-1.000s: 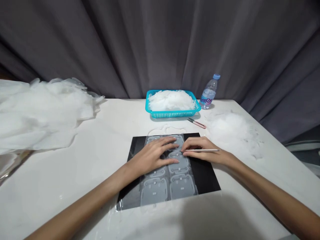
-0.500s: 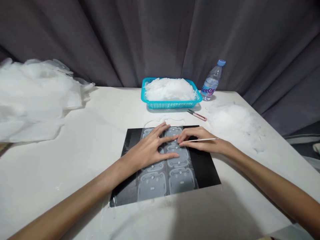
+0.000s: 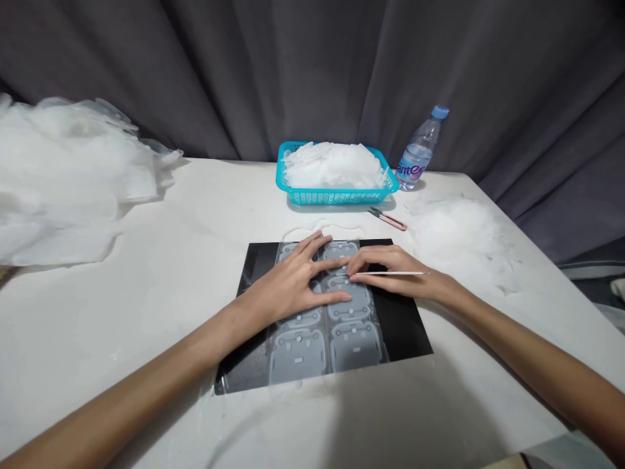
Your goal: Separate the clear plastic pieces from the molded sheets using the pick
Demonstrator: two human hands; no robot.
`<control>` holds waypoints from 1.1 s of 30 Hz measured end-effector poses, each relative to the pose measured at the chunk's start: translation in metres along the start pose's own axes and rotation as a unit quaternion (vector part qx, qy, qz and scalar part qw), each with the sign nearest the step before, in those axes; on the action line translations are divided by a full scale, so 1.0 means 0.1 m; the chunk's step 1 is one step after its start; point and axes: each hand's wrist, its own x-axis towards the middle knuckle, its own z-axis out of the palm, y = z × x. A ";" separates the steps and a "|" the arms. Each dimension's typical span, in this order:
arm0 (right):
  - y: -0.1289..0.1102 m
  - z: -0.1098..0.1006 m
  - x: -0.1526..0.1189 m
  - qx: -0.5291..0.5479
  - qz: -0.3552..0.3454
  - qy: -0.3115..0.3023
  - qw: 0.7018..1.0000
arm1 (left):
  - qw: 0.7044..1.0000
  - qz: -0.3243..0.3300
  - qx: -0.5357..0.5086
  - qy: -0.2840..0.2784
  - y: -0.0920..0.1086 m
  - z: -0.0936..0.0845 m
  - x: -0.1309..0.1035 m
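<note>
A translucent sheet of rounded grey shapes (image 3: 297, 358), in two columns, lies on a black mat (image 3: 405, 332). My left hand (image 3: 295, 280) rests on it with fingers spread, covering part of the upper and middle shapes. Between the fingers of my right hand (image 3: 385, 270) is a thin white stick (image 3: 395, 273), its shaft pointing back toward the wrist. The stick's working end is hidden by the fingertips, over the right column close to my left index finger.
Behind the mat stands a blue basket (image 3: 342, 197) heaped with white pieces. Pink-handled thread snips (image 3: 388, 219) lie before it, and a water bottle (image 3: 417, 153) leans beside it. White sheets (image 3: 63, 176) pile up at left; white scraps (image 3: 463, 241) lie at right.
The view has tilted slightly, so the basket and bottle appear higher. Both hands keep nearly the same place on the sheet, and the stick lies a little flatter.
</note>
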 end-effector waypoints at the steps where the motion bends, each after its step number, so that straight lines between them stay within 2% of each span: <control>1: 0.00 0.00 0.00 -0.007 -0.006 -0.001 1.000 | 1.000 0.000 -0.002 -0.001 0.00 0.00 0.00; 12: 0.02 -0.01 -0.03 -0.124 -0.061 -0.008 0.990 | 1.000 0.004 0.013 0.007 0.02 0.00 0.00; 21: -0.04 -0.12 -0.04 -0.098 -0.042 -0.028 0.994 | 0.999 -0.006 0.030 -0.019 0.05 -0.04 0.00; 28: 0.01 -0.19 -0.01 -0.012 0.043 -0.027 0.999 | 0.998 -0.024 0.019 -0.049 0.05 -0.07 0.00; 33: 0.05 -0.14 -0.01 -0.040 0.002 -0.022 0.999 | 0.998 -0.026 0.025 -0.051 0.05 -0.06 0.02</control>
